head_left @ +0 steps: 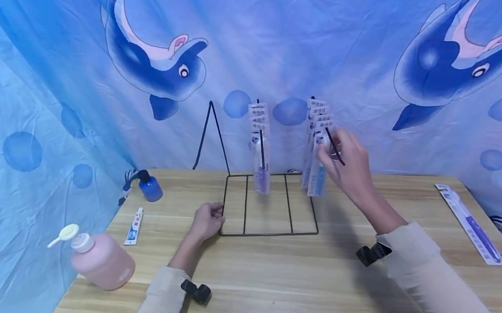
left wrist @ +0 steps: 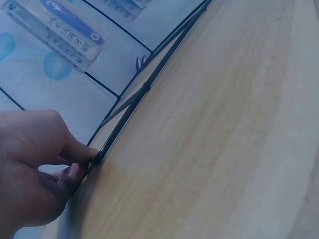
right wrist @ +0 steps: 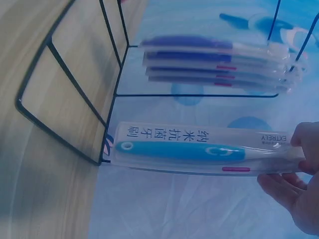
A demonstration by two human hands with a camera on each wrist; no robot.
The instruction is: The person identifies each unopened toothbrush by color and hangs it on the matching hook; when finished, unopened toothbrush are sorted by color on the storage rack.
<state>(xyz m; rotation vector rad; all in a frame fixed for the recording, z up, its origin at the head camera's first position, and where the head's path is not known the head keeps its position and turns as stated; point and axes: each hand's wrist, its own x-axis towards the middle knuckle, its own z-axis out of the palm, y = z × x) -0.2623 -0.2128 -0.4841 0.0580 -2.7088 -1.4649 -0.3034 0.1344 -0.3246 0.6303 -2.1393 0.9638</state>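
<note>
Black wire rack (head_left: 267, 207) on the tabletop (head_left: 308, 295) — left hand (head_left: 206, 221) pinches its front corner, right hand (head_left: 349, 163) fingers (right wrist: 304, 144) grip a packaged blue toothbrush (right wrist: 199, 149) at its top end.

- Desk (head_left: 289, 292): light wood-grain top, carries all items listed below
- Pink pump bottle (head_left: 101, 261): lies on its side at the desk's near-left corner, pale pump head pointing left
- Small toothpaste tube (head_left: 135, 227): lies flat just behind the bottle
- Blue clip lamp (head_left: 148, 186): at the left desk edge
- Packaged purple toothbrush (head_left: 471, 224): lies flat at the far right
- Dolphin-print blue cloth (head_left: 159, 56): backdrop behind the desk
</note>
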